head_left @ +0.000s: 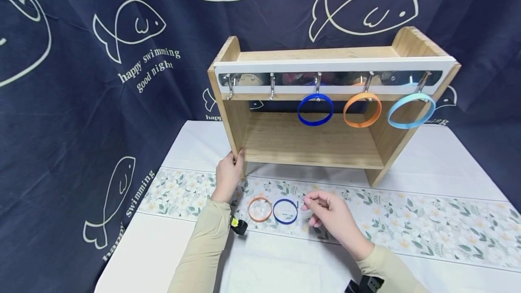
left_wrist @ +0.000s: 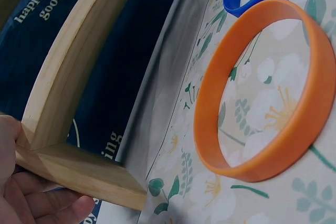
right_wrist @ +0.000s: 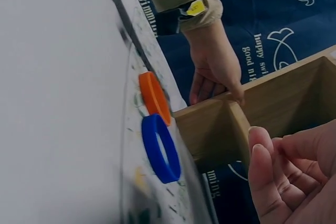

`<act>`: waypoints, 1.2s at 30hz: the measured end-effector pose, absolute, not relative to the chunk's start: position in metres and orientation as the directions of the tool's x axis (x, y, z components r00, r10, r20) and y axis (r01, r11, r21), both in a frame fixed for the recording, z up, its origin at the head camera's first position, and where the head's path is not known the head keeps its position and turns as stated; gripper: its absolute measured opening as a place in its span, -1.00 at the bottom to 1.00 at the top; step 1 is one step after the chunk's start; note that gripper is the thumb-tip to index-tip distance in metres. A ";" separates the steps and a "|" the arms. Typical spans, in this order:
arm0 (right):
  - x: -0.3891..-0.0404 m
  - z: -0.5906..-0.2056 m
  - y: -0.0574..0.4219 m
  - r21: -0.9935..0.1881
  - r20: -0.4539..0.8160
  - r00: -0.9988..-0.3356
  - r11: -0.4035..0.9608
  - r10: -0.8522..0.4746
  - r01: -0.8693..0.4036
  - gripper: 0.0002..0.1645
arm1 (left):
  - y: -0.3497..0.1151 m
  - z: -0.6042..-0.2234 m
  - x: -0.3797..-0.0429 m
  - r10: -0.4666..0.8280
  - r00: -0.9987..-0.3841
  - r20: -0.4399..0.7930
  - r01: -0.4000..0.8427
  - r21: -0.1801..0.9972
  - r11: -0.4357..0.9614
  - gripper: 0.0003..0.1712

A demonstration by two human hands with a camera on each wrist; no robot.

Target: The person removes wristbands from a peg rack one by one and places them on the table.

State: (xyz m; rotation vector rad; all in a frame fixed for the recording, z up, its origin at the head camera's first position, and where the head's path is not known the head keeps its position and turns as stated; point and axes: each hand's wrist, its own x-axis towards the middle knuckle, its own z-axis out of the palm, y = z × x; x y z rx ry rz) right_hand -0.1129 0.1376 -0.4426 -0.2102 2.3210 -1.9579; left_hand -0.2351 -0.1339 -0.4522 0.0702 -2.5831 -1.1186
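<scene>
My left hand (head_left: 229,176) grips the lower left side panel of a wooden shelf (head_left: 313,157); in the left wrist view its fingers (left_wrist: 58,205) curl beneath the wood. Over the table hovers my right hand (head_left: 331,214), fingers loosely bent and holding nothing. Just left of it a dark blue silicone wristband (head_left: 286,223) lies flat on the floral strip. Beside that band, nearer my left wrist, lies an orange wristband (left_wrist: 205,108). The right wrist view shows both bands, the blue one (right_wrist: 152,148) and the orange one (right_wrist: 149,90), close together.
Along the shelf's front runs a hook rail (head_left: 293,89). From its hooks hang a blue band (head_left: 315,123), an orange band (head_left: 362,125) and a light blue band (head_left: 404,126). Two left hooks (head_left: 272,86) carry no band. A dark fish-print curtain (head_left: 122,103) hangs behind.
</scene>
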 end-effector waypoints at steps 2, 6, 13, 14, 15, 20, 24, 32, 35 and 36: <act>-0.113 -0.438 0.138 -0.986 0.041 -0.984 0.151 -0.172 -0.067 -0.77 | -0.134 -0.452 -0.235 -0.172 -0.946 0.276 0.083 0.715 0.694 -0.47; -0.115 -0.430 0.139 -0.981 0.101 -0.980 0.146 -0.174 -0.127 -0.80 | -0.134 -0.452 -0.235 -0.174 -0.944 0.281 0.084 0.711 0.698 -0.47; -0.120 -0.417 0.146 -0.956 0.223 -0.958 0.149 -0.181 -0.251 -0.82 | -0.133 -0.453 -0.235 -0.173 -0.942 0.287 0.095 0.724 0.683 -0.48; -0.120 -0.415 0.147 -0.953 0.237 -0.954 0.147 -0.182 -0.265 -0.83 | -0.133 -0.453 -0.235 -0.173 -0.942 0.287 0.096 0.726 0.680 -0.48; -0.121 -0.414 0.148 -0.952 0.246 -0.952 0.139 -0.183 -0.273 -0.83 | -0.133 -0.453 -0.235 -0.173 -0.942 0.287 0.096 0.727 0.679 -0.48; -0.123 -0.405 0.151 -0.951 0.257 -0.952 0.132 -0.168 -0.281 -0.81 | -0.133 -0.453 -0.235 -0.173 -0.943 0.283 0.095 0.730 0.676 -0.47; -0.123 -0.399 0.155 -0.948 0.262 -0.956 0.151 -0.135 -0.281 -0.79 | -0.134 -0.453 -0.235 -0.173 -0.945 0.277 0.090 0.732 0.676 -0.45; -0.123 -0.392 0.157 -0.946 0.273 -0.955 0.145 -0.120 -0.289 -0.77 | -0.133 -0.454 -0.235 -0.176 -0.945 0.275 0.087 0.731 0.676 -0.46; -0.124 -0.388 0.156 -0.946 0.283 -0.952 0.133 -0.113 -0.297 -0.79 | -0.134 -0.454 -0.235 -0.176 -0.946 0.273 0.084 0.728 0.680 -0.46; -0.124 -0.387 0.156 -0.944 0.288 -0.951 0.131 -0.110 -0.301 -0.80 | -0.133 -0.454 -0.235 -0.176 -0.946 0.274 0.084 0.728 0.680 -0.46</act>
